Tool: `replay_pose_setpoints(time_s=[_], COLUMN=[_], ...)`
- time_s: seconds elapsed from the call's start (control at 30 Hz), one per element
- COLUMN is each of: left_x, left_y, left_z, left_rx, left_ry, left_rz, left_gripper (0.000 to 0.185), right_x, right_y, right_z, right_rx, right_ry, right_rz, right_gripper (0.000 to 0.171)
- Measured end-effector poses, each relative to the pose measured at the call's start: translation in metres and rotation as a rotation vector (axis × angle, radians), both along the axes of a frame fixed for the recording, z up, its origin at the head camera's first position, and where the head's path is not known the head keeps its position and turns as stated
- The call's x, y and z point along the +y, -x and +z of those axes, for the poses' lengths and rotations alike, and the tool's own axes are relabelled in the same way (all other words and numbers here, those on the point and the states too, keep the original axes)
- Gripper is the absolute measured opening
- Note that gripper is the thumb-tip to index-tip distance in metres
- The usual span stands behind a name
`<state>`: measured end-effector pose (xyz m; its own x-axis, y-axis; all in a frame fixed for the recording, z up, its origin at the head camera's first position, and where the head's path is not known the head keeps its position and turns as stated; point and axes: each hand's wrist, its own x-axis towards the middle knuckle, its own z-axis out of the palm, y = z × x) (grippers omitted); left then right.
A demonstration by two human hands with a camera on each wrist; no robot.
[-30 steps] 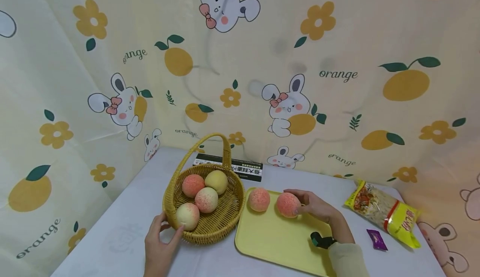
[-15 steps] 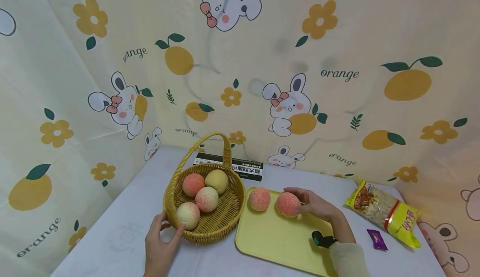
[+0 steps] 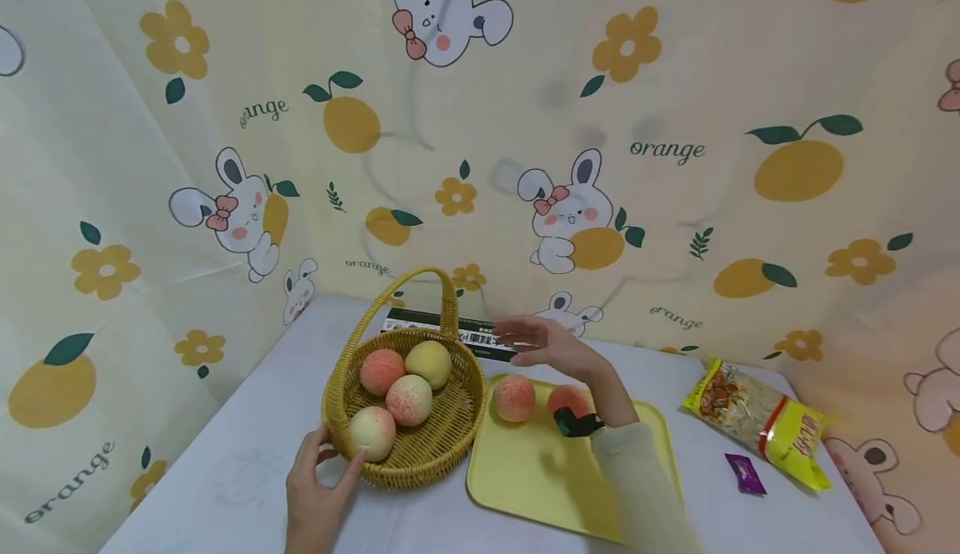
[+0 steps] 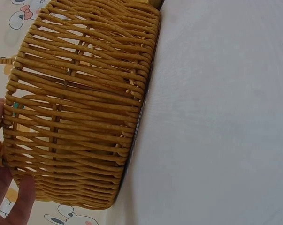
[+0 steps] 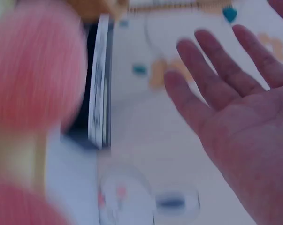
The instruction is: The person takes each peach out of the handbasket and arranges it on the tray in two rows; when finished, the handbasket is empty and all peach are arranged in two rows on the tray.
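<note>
A wicker basket (image 3: 450, 433) with a tall handle holds several peaches (image 3: 408, 398) at the table's left. My left hand (image 3: 318, 487) holds the basket's near rim, its fingers (image 4: 12, 206) against the woven wall (image 4: 80, 103). Two pink peaches (image 3: 514, 396) lie on the far end of a yellow tray (image 3: 525, 475). My right hand (image 3: 543, 344) hovers open above and behind them, fingers (image 5: 211, 75) spread, holding nothing. The second peach (image 3: 564, 396) is partly hidden by my right wrist.
A black flat box (image 3: 450, 331) lies behind the basket by the curtain. A yellow snack bag (image 3: 761, 421) and a small purple wrapper (image 3: 742, 473) lie at the right. A patterned curtain (image 3: 480, 137) backs the white table (image 3: 225, 471).
My right hand has let go of the right peach on the tray and lifted up and left toward the basket. The left hand has stayed on the basket.
</note>
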<state>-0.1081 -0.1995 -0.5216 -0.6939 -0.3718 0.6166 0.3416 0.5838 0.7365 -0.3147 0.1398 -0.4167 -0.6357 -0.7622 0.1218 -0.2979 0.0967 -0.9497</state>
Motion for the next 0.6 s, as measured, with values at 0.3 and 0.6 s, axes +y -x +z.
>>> replay_pose_setpoints(time_s=[0.3,0.6], left_x=[-0.002,-0.003], left_y=[0.000,0.000], left_z=[-0.001,0.001], left_rx=[0.013,0.011], left_ry=[-0.006,0.000], left_rz=[-0.013,-0.018], left_gripper=[0.054,0.053], right_x=[-0.103,-0.135], right_y=[0.002,0.002], right_z=[-0.007,-0.018], right_rx=[-0.072,-0.070], right_ry=[-0.060,-0.143], right_rz=[0.324,0.377], right_gripper=[0.059,0.057])
